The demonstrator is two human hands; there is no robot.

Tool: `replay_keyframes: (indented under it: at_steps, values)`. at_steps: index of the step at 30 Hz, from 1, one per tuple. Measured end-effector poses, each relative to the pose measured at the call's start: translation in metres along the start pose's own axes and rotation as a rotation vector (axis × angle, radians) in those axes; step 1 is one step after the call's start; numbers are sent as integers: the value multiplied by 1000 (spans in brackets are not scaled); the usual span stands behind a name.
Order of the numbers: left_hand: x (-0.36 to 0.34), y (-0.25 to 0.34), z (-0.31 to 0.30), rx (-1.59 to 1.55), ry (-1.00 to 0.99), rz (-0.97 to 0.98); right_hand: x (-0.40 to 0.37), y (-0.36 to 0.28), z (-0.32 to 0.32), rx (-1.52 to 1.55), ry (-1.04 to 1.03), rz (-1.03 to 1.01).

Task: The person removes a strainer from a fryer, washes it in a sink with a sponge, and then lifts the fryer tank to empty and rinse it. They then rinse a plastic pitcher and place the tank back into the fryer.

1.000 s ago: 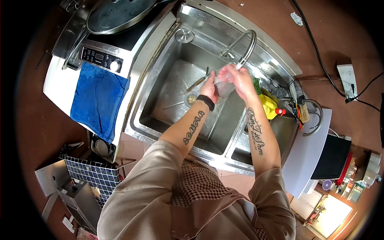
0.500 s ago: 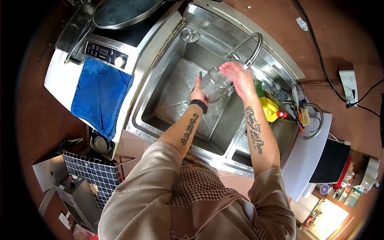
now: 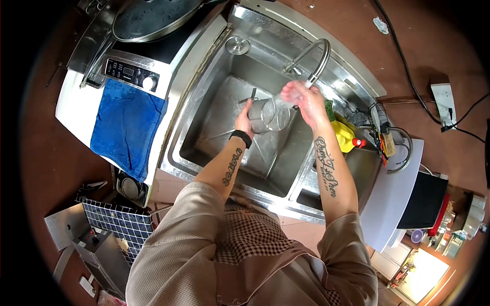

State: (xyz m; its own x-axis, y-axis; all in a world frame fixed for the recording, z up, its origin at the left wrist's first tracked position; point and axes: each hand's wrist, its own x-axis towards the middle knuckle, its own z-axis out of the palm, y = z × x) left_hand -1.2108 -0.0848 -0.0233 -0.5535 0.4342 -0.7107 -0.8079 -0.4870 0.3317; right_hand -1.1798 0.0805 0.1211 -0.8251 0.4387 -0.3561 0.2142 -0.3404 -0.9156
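Over the left basin of the steel sink (image 3: 176, 148), my left hand (image 3: 244, 121) is wrapped round a clear, see-through container (image 3: 263, 117), which lies tilted with its round mouth toward the right. My right hand (image 3: 306, 102) is under the end of the curved faucet (image 3: 324, 56), its fingers bent toward the container's mouth. Water sprays between that hand and the container. Nothing solid shows in my right hand; its fingers are partly blurred by the water.
A yellow bottle (image 3: 343, 136) with a red cap, a green sponge (image 3: 329, 109) and a grey scrubber (image 3: 357, 119) sit right of the faucet. A blue cloth (image 3: 127, 127) hangs at the left, below a control panel (image 3: 131, 72) and a large pan (image 3: 153, 20).
My left hand has shifted a little left and down, and the container's mouth has turned more to the right. My right hand stays by the faucet with its fingers slightly more bent.
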Motion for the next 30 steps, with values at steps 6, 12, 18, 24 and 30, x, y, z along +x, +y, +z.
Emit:
replay_keyframes:
  at_steps: [6,12,18,24,30]
  values:
    - [18,-13,-11,187,-83,59,2,8,-2,-20,-10,78]
    - [22,-23,21,318,-332,9,9,-6,-10,-682,184,112]
    - [16,-13,45,64,-467,-104,1,13,-41,-1230,341,-217]
    - [-1,-2,41,-117,-426,-292,10,24,-29,-845,100,-35]
    - [24,-18,11,15,-170,-182,1,15,4,-1251,-134,-416]
